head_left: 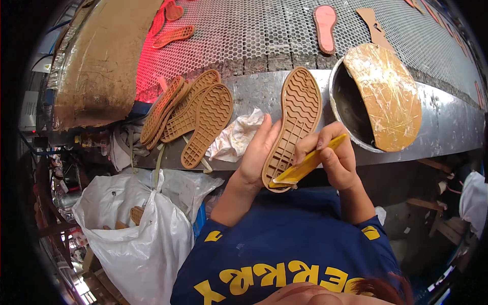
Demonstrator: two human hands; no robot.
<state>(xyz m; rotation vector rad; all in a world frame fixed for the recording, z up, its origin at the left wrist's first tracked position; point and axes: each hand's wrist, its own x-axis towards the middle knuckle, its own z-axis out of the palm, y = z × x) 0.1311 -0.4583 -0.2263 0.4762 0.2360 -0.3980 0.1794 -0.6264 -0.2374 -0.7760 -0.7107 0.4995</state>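
The right grip (338, 157) pinches a flat yellow tool (307, 166) between thumb and fingers, its tip at the near end of a brown shoe sole (300, 109). The left grip (253, 158) holds that sole by its left side, tread facing up, over the near edge of the metal tabletop (437, 122). Left of it: a crumpled white wad (235, 138), then overlapping soles (209, 122). Right: a round pot (351, 112), partly covered by a brown board (394, 101).

Both forearms (231, 203) bare, angled inward; left hand (255, 156) raised, visible digits extended, palm inward; right hand (333, 155) curled tight, thumb (333, 163) bent against fingers' side
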